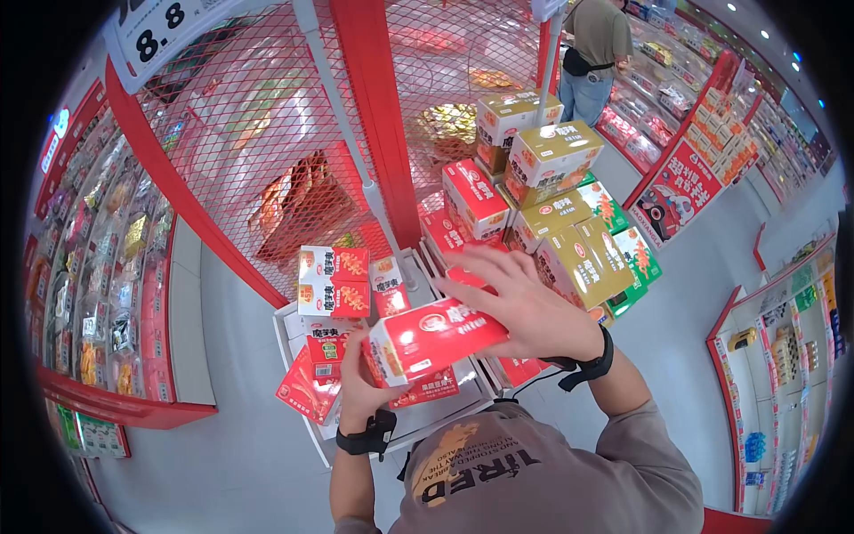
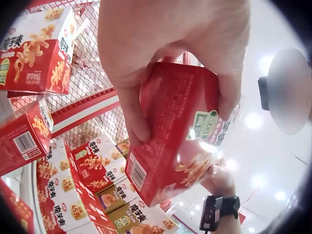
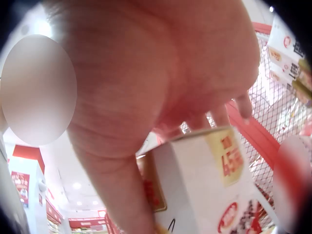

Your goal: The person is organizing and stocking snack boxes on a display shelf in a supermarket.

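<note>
A glossy red box (image 1: pixel 436 338) with a barcode (image 2: pixel 138 174) and green badge (image 2: pixel 204 125) is tilted above the table (image 1: pixel 449 411); the left hand (image 1: pixel 358 390) clasps one end, the right hand (image 1: pixel 544 310), fingers spread, reaches over the other.

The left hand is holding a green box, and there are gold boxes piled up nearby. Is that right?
Not quite: the box in the left hand is mostly red, not green, as the head view shows. The rest is right: the left hand is holding it, and gold boxes are piled up nearby.
</note>
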Motion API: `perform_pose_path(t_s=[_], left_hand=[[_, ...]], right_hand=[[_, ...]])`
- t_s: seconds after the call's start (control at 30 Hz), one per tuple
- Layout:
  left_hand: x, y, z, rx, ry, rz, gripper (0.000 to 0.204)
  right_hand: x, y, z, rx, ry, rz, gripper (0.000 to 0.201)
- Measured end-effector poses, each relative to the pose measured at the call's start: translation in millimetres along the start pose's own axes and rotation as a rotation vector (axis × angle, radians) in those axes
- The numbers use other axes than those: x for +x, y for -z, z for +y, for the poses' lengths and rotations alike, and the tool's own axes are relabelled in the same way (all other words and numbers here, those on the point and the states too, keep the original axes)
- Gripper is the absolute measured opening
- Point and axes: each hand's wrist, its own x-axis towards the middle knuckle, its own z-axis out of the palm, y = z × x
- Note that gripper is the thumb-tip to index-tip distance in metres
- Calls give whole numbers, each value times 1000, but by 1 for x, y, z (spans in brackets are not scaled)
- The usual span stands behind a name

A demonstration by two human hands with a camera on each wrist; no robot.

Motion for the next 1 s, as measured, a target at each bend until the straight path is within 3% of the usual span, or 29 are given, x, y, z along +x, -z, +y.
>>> perform_pose_path(t_s=[0.03,0.1,0.13,0.2,0.27,0.3,0.4,0.43,0.6,0.7,0.77,0.87,0.9,1.0], left_hand=[[4,-7,5,-60,39,-50,91],[16,-22,8,-225,61,-91,100],[23,-30,12,-355,64,-78,94],[30,-32,5,-373,244,67,79],[32,-36,-10,-285,208,106,66],[36,-36,-14,-257,254,73,64],[55,-47,-26,-168,166,-17,64],[68,-51,-32,-133,127,-71,73],[136,-89,-62,256,-99,-16,93],[176,-96,-115,370,-159,-23,101],[178,-105,-127,240,-252,-23,105],[181,-100,-137,169,-206,-27,106],[179,-101,-132,263,-274,19,107],[170,-102,-119,112,-116,-21,107]], right_hand=[[0,-8,10,265,21,-61,88],[-2,4,8,168,-82,-71,79],[-1,11,6,117,-139,-63,76],[4,16,7,-4,-282,-38,68],[13,5,17,-118,-491,-87,69],[19,-6,26,-121,-541,-22,64],[47,-33,50,-155,-673,137,61],[58,-41,58,-147,-677,182,60],[101,-73,85,-191,-673,384,59],[102,-101,110,-396,-601,278,55],[90,-115,117,-377,-596,133,61],[70,-122,120,-259,-612,184,71],[66,-109,111,-210,-668,168,80],[57,-111,111,-210,-701,260,81]])
